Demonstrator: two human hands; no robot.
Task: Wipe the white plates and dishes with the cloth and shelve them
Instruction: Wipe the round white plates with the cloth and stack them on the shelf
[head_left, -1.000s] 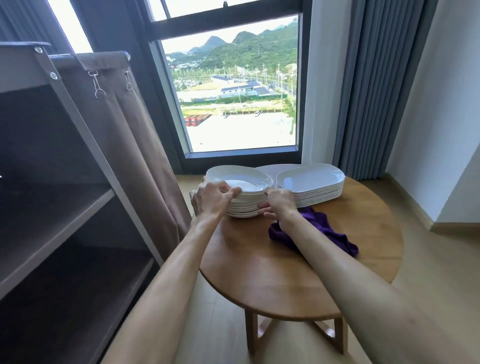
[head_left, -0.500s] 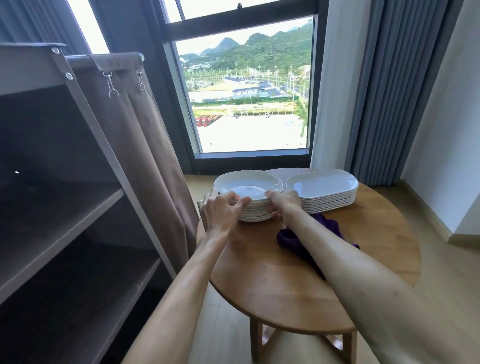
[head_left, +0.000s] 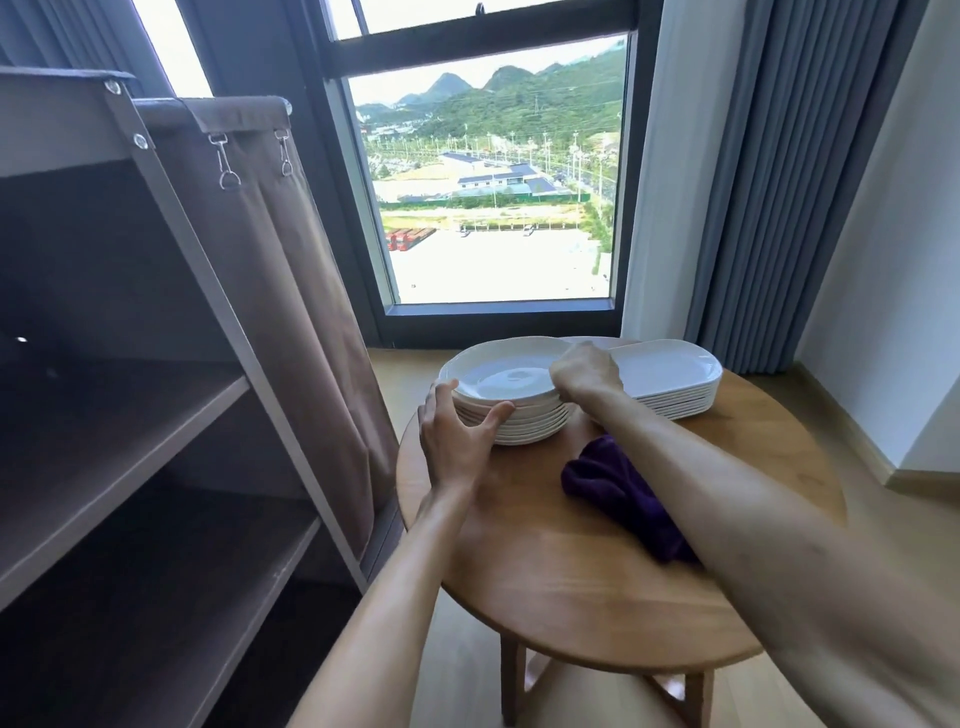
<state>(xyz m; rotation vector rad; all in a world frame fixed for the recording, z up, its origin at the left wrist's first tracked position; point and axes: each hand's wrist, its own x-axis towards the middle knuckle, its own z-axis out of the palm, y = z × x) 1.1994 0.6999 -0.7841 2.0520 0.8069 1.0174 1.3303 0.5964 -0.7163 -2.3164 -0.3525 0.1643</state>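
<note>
Daylight from a tall window (head_left: 493, 171) is being thrown across a small round wooden bench (head_left: 561, 566), on which everything for the task is gathered. At the far edge a stack of round white plates (head_left: 506, 402) is being steadied at its left side by the left hand (head_left: 457, 441), whose grip is being kept wide, thumb and fingers spread against the rims without closing. The top plate is being taken at its right rim by the right hand (head_left: 584, 371); its fingers are curled over the edge, though how firmly it is being pinched cannot be told. Just right of this stack, touching or nearly so, a second stack of oblong white dishes (head_left: 670, 376) is being left alone. A crumpled purple cloth (head_left: 618, 488) is lying near the middle of the bench, partly hidden under the right forearm.

By the look of it, the step in hand is the lifting of the top plate for wiping. Next, the plate is likely to need separating cleanly and the cloth picking up. The plates are looking glossy, shallow and closely nested. To the left, a brown shelf unit (head_left: 156, 415) is waiting.
</note>
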